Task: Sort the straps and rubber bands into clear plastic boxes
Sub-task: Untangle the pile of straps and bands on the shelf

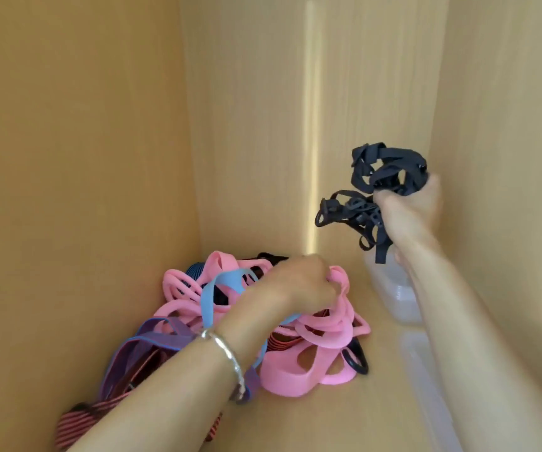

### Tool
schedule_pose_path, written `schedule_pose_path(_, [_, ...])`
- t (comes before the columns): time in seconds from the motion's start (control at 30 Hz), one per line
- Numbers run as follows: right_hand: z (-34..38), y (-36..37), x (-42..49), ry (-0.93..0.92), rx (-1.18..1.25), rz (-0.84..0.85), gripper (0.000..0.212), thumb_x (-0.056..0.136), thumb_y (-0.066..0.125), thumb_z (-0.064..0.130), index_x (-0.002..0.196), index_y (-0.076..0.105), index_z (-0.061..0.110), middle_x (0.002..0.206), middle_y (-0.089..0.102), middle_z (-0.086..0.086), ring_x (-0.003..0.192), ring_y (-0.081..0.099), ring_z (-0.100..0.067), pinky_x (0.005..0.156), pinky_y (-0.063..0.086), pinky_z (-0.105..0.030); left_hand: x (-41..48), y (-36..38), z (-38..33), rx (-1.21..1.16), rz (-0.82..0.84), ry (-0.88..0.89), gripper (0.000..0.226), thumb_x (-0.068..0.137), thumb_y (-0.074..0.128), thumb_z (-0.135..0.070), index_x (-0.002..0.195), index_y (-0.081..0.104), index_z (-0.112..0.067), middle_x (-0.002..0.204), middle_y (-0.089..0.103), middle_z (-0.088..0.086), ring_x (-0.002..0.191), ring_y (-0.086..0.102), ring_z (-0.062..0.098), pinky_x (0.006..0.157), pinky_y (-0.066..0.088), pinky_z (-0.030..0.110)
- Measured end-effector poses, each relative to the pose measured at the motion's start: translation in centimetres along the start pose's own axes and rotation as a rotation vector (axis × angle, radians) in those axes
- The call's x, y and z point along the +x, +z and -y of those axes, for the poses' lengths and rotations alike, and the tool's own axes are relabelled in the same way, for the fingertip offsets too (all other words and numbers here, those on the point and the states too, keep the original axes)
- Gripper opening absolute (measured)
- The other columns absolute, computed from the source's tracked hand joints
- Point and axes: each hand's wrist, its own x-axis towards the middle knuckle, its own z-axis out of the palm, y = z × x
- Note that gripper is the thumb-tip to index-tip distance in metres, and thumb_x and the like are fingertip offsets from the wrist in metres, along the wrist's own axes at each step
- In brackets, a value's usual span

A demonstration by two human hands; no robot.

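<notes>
The limp heap of pink rubber loops and striped fabric straps (282,376) lies on the wooden shelf (328,415), my left hand (302,282) gripping its pink loops. My right hand (410,203) clenches a light, floppy black strap bundle (390,168) above the clear plastic box (393,298). I judge whole handfuls hold best.

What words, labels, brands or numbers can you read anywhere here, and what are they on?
None: no text can be read anywhere.
The black straps, pink bands, bracelet and wood walls bear no print.
The clear box is too blurred to tell.
</notes>
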Motion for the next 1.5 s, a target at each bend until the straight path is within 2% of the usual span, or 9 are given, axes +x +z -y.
schedule_pose_path(0.07, [0.0,-0.1,0.1,-0.006,-0.007,-0.003,0.049,0.078,0.064,0.009,0.121,0.044,0.022,0.096,0.055,0.013,0.079,0.058,-0.006,0.076,0.052,-0.032,1.1,2.8,-1.3,0.281,0.256,0.045,0.025,0.096,0.041,-0.029,0.093,0.057,-0.010,0.095,0.051,0.009,0.102,0.055,0.034,0.066,0.038,0.031])
schedule_pose_path(0.27, [-0.3,0.2,-0.2,-0.003,-0.119,0.133,0.063,0.078,0.063,0.014,0.130,0.031,0.026,0.127,0.046,-0.003,0.090,0.058,-0.016,0.077,0.051,-0.034,3.8,8.9,-3.7,0.636,0.276,-0.057,0.057,0.089,0.047,-0.027,0.143,0.034,-0.020,0.151,0.016,0.015,0.140,0.005,0.043,0.102,0.017,0.071])
schedule_pose_path(0.43, [-0.5,0.3,-0.9,0.017,-0.247,0.214,0.063,0.078,0.063,0.016,0.131,0.031,0.025,0.128,0.045,-0.004,0.096,0.058,-0.026,0.085,0.052,-0.042,5.7,8.5,-0.5,0.814,0.096,-0.213,0.042,0.095,0.045,-0.025,0.137,0.046,-0.018,0.145,0.023,0.015,0.129,0.023,0.041,0.089,0.042,0.058])
schedule_pose_path(0.6, [-1.2,0.0,-1.2,-0.012,-0.406,0.283,0.057,0.086,0.056,0.013,0.134,0.029,0.027,0.122,0.034,-0.002,0.076,0.052,-0.017,0.078,0.051,-0.040,6.3,5.8,4.6,0.915,-0.013,-0.246,0.047,0.098,0.045,-0.023,0.145,0.038,-0.018,0.151,0.015,0.008,0.135,0.020,0.034,0.100,0.038,0.058])
schedule_pose_path(0.73, [-2.9,0.9,-2.4,-0.110,-0.639,0.321,0.058,0.089,0.050,0.005,0.138,0.031,0.028,0.138,0.025,-0.010,0.091,0.057,-0.035,0.077,0.050,-0.039,4.8,1.2,10.5,0.679,-0.033,-0.370,0.047,0.097,0.047,-0.024,0.143,0.040,-0.029,0.150,0.024,0.006,0.134,0.028,0.030,0.104,0.032,0.048])
schedule_pose_path(0.97, [-6.6,3.2,-6.2,-0.021,-1.408,0.738,0.064,0.092,0.049,0.015,0.150,0.020,0.020,0.159,-0.004,-0.019,0.145,-0.009,-0.043,0.117,0.008,-0.056,3.1,-3.0,16.8,0.358,-0.259,-0.337,0.036,0.099,0.037,-0.019,0.130,0.053,-0.012,0.133,0.052,0.016,0.112,0.054,0.032,0.089,0.045,0.034])
schedule_pose_path(1.17, [-4.5,4.3,-7.7,-0.353,-1.371,0.686,0.022,0.092,0.050,0.012,0.113,0.058,0.013,0.120,0.045,-0.011,0.113,0.043,-0.031,0.086,0.038,-0.034,2.4,-2.4,18.2,0.205,-0.368,-0.401,0.036,0.094,0.040,-0.015,0.126,0.055,-0.010,0.123,0.059,0.019,0.102,0.058,0.034,0.085,0.048,0.037])
schedule_pose_path(1.27, [-4.2,4.7,-8.0,-0.165,-1.259,0.894,0.011,0.091,0.044,0.007,0.091,0.054,0.012,0.093,0.052,-0.008,0.084,0.052,-0.027,0.059,0.038,-0.029,2.5,-2.1,18.3,0.169,-0.401,-0.389,0.040,0.093,0.033,-0.019,0.125,0.056,-0.017,0.119,0.062,0.015,0.095,0.059,0.032,0.082,0.051,0.038])
schedule_pose_path(1.5, [-5.6,3.7,-6.3,-0.029,-1.324,0.957,0.019,0.095,0.040,0.012,0.102,0.057,0.011,0.103,0.060,-0.007,0.080,0.054,-0.021,0.064,0.043,-0.027,1.3,-1.3,18.1,-0.015,-0.534,-0.311,0.042,0.095,0.030,-0.025,0.130,0.049,-0.036,0.124,0.062,-0.002,0.099,0.061,0.025,0.086,0.050,0.035])
